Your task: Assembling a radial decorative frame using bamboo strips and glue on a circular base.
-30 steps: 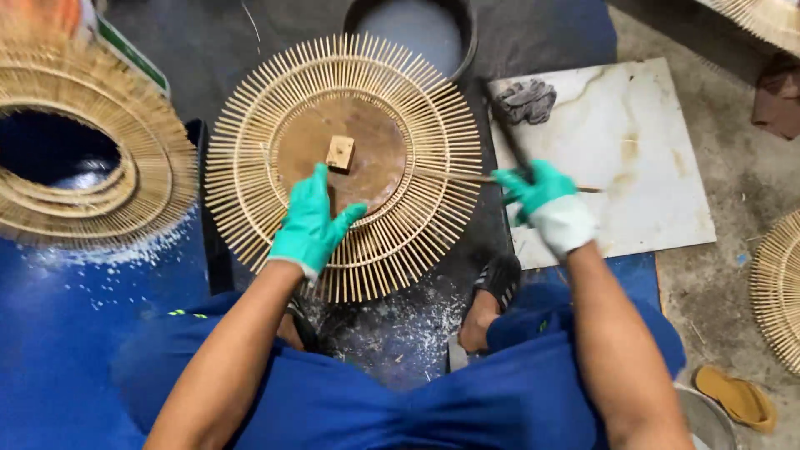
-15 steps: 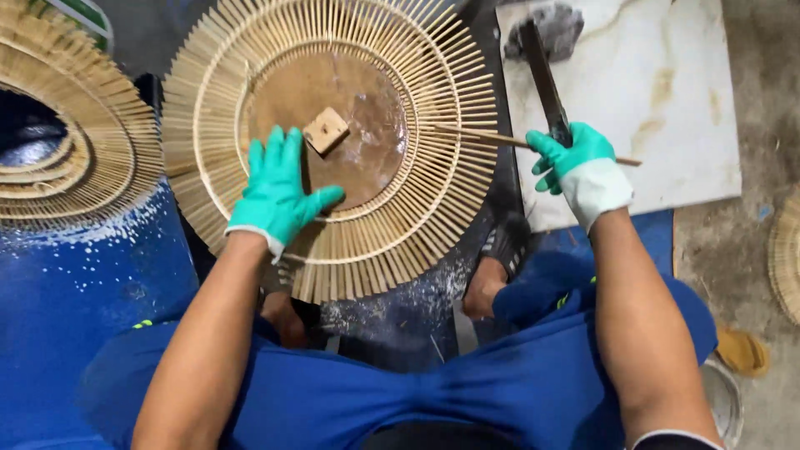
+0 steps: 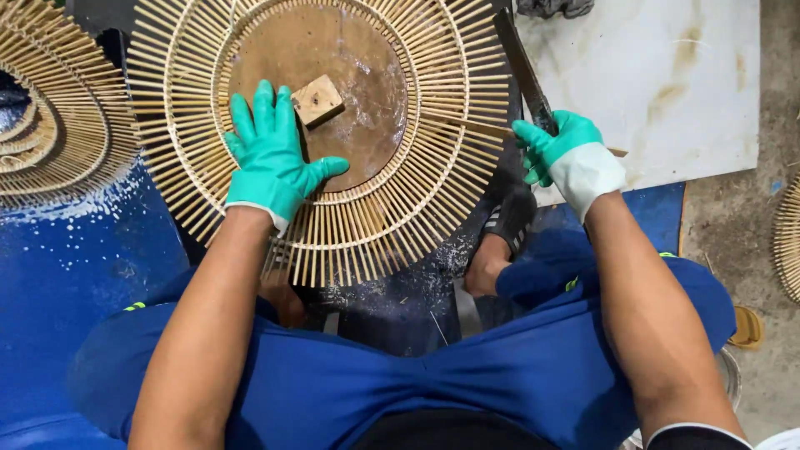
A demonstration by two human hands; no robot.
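Two gloved hands work over one large round frame of bamboo sticks (image 3: 333,133), seen from above by the person's own head camera. The frame is a sunburst of thin sticks fanning out around a brown wooden disc (image 3: 358,92), and it lies across the person's lap and the dark floor in front of the knees. One small wooden block (image 3: 317,101) sits on the disc near its centre. The left hand (image 3: 271,154), in a green glove, lies flat and spread on the disc and inner ring, fingers open, thumb out to the side, pressing down rather than gripping; its fingertips are just beside the block. The right hand (image 3: 565,154), in a green and white glove, is closed in a tight grip around the handle of one long dark blade (image 3: 523,71), probably a knife, which points up and away along the frame's right edge. One loose stick (image 3: 479,127) juts from the frame toward this hand. A second similar frame (image 3: 50,125) lies at the left on a blue sheet (image 3: 75,267). A pale slab (image 3: 667,75) lies on the floor at upper right. One sandalled foot (image 3: 500,237) shows below the frame.
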